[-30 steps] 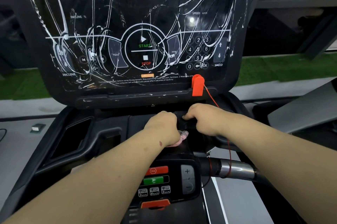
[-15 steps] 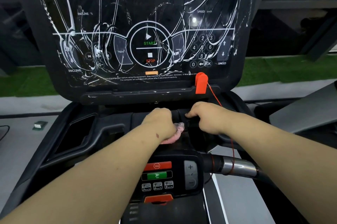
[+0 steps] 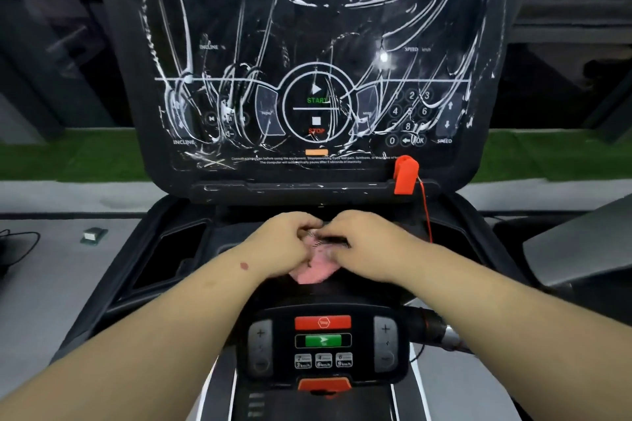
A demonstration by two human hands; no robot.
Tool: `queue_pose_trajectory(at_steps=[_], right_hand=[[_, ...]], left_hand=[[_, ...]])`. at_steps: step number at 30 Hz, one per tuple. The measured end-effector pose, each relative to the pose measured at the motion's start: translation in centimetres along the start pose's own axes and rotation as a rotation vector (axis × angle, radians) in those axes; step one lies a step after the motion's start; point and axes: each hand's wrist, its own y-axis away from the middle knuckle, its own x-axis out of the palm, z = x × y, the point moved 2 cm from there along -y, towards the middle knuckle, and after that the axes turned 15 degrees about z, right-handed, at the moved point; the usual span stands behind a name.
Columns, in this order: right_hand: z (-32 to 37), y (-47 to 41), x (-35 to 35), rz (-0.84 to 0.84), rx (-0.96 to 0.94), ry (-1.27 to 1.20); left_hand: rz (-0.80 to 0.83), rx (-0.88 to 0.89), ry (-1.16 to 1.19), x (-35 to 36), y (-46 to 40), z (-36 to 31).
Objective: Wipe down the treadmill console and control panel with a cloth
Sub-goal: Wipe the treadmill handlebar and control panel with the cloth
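- Left hand (image 3: pixel 282 242) and right hand (image 3: pixel 367 244): fingers curled, both pinching the pink cloth (image 3: pixel 316 268).
- Streaked console (image 3: pixel 316 44): at 12 o'clock from the hands.
- Control panel (image 3: pixel 323 345): at 6 o'clock.

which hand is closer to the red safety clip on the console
Right. The right hand sits below the red safety clip, slightly to its left; the left hand lies farther left, beyond the pink cloth.

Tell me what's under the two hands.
A pink cloth shows between and below the left hand and right hand, both gripping it. The console tray beneath is mostly hidden.
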Motion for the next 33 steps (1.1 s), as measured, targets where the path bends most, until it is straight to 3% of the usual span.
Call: queue_pose_trajectory(at_steps=[3,10,14,18,25,30,33], right_hand=[[1.3,-2.1,1.2,0.129,-0.097,0.118],[0.7,-2.5,-0.1,0.149,0.107,0.314],[2.6,-3.7,0.9,0.056,0.249,0.292],[5.3,-5.3,2.4,0.238,0.013,0.243],[2.9,-4.1,0.7,0.294,0.185,0.308],[6.0,-4.9,1.6,0.304,0.052,0.227],[4.7,-2.4,1.2,0.421,0.069,0.145]], left_hand=[[-0.023,0.023,0.021,-0.8,1.6,1.9],[-0.109,0.032,-0.549,-1.8,4.0,5.4],[-0.050,-0.118,-0.556,-2.1,5.1,7.8],[-0.030,-0.185,-0.509,-2.3,5.8,8.3],[0.001,-0.207,-0.487,-2.0,6.3,7.8],[0.009,-0.202,-0.465,-2.1,6.5,7.8],[0.016,-0.193,-0.456,-2.0,6.7,7.9]])
